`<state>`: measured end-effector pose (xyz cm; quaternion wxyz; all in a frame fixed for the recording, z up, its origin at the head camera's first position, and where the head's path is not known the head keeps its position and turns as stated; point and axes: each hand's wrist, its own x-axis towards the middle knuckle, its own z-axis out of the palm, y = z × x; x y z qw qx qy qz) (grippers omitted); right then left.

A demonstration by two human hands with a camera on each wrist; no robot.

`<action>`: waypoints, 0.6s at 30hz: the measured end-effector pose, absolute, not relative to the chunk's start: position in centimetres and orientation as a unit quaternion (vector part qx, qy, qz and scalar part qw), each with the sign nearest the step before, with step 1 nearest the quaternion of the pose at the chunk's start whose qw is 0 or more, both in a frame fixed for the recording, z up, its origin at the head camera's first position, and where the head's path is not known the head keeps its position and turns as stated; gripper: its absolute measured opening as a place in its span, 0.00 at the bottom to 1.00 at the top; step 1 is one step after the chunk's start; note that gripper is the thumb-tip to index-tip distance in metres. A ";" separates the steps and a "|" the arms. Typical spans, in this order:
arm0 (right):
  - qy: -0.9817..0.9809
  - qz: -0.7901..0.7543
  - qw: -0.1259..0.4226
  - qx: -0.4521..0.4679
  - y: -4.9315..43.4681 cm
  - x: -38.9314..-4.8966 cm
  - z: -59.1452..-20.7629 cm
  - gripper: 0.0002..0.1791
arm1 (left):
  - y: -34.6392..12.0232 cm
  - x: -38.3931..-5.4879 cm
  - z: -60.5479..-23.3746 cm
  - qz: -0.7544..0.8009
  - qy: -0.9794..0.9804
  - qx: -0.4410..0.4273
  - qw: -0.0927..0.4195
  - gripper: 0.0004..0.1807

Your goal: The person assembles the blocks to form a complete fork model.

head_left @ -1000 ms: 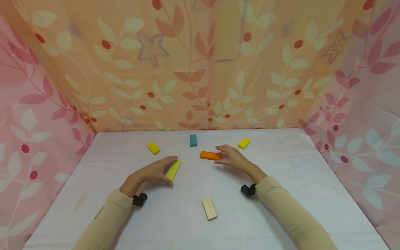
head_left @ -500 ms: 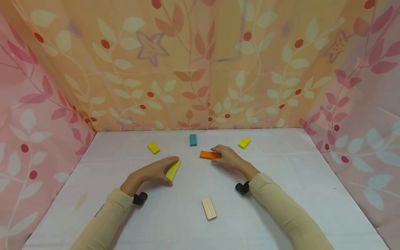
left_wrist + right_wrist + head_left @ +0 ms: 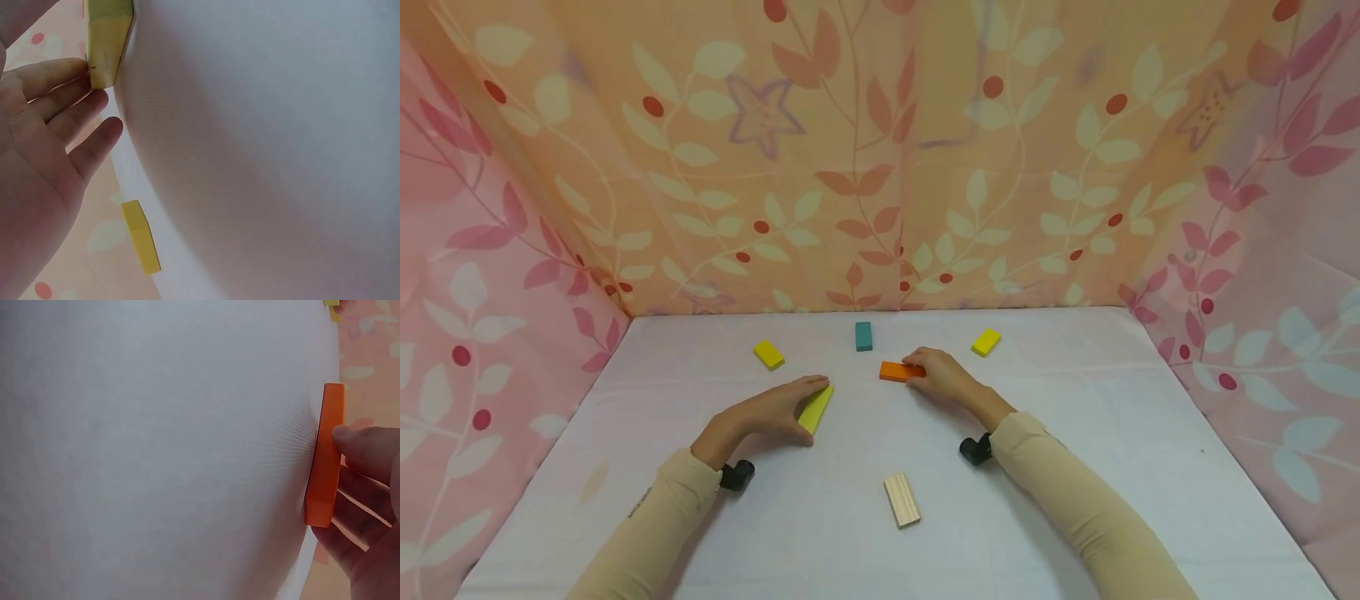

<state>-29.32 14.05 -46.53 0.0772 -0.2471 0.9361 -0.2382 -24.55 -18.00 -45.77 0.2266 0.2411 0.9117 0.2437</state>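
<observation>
My left hand (image 3: 778, 408) spans a yellow-green block (image 3: 816, 408) on the white tabletop, thumb at its near end and fingertips at its far end. In the left wrist view the fingertips touch that block (image 3: 107, 44). To the right, my right hand (image 3: 947, 375) pinches an orange block (image 3: 895, 372), which lies flat and sideways. The right wrist view has the thumb against one long side of the orange block (image 3: 326, 456), with the other fingers behind it; its right end is partly covered in the head view.
A teal block (image 3: 863, 337) lies at the back middle. Small yellow blocks lie at the back left (image 3: 769, 355) and back right (image 3: 986, 342). A plain wood block (image 3: 902, 500) rests near the front. Patterned cloth walls (image 3: 880, 167) border the white table (image 3: 1075, 500).
My right hand has moved left along the orange block and its fingers have closed in on it. The left hand and the blocks have stayed in place.
</observation>
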 end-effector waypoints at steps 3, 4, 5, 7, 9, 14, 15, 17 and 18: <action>0.936 -0.239 0.076 -0.246 14.0 -29.3 -46.5 0.21 | -18.0 -24.5 -45.7 0.243 0.912 0.241 0.227 0.53; 0.936 -0.240 0.075 -0.246 14.0 -29.3 -46.6 0.20 | -18.0 -24.5 -45.7 0.242 0.912 0.241 0.229 0.53; 0.936 -0.242 0.076 -0.244 14.0 -29.3 -46.6 0.20 | -18.0 -24.4 -45.6 0.241 0.912 0.241 0.230 0.53; 0.936 -0.242 0.075 -0.246 14.0 -29.3 -46.6 0.19 | -17.9 -24.3 -45.5 0.238 0.912 0.239 0.234 0.53; 0.935 -0.242 0.073 -0.248 14.0 -29.2 -46.6 0.19 | -17.9 -24.3 -45.3 0.237 0.912 0.237 0.237 0.52; 0.935 -0.242 0.069 -0.249 14.0 -29.2 -46.6 0.18 | -17.8 -24.3 -45.2 0.237 0.913 0.236 0.234 0.51; 0.935 -0.243 0.070 -0.248 14.0 -29.2 -46.6 0.18 | -17.8 -24.3 -45.2 0.236 0.913 0.237 0.233 0.51; 0.936 -0.243 0.072 -0.246 14.0 -29.2 -46.6 0.18 | -17.9 -24.3 -45.2 0.236 0.914 0.239 0.229 0.51; 0.936 -0.243 0.074 -0.244 14.0 -29.2 -46.5 0.19 | -17.9 -24.3 -45.3 0.235 0.914 0.239 0.228 0.51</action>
